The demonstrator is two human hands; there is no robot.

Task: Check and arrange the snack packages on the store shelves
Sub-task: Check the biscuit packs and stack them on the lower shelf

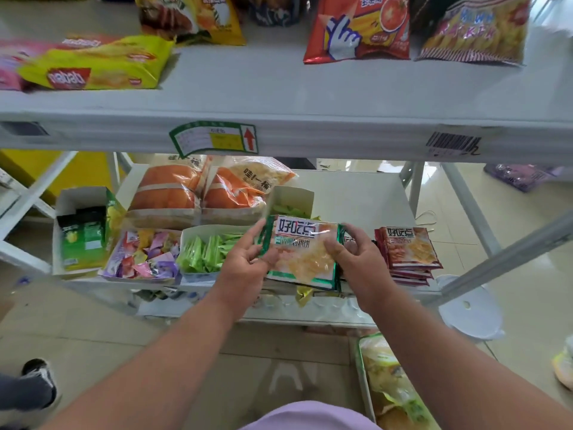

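Observation:
A green-edged snack packet point(305, 246) with a white label is held over the lower shelf point(366, 197). My left hand point(248, 262) pinches its left edge and my right hand point(353, 252) grips its right side. Under it lies a stack of similar green packets point(313, 285). A stack of red packets point(409, 249) of the same brand lies just to the right. Open boxes of green stick packs point(204, 252) and mixed candies point(145, 256) sit to the left.
Two orange bread bags point(198, 190) lie at the back of the lower shelf, and a box with green packets point(83, 237) stands far left. The upper shelf point(279, 85) carries yellow wafer bags point(99, 66) and chip bags point(359, 26). A white stool point(471, 308) stands at right.

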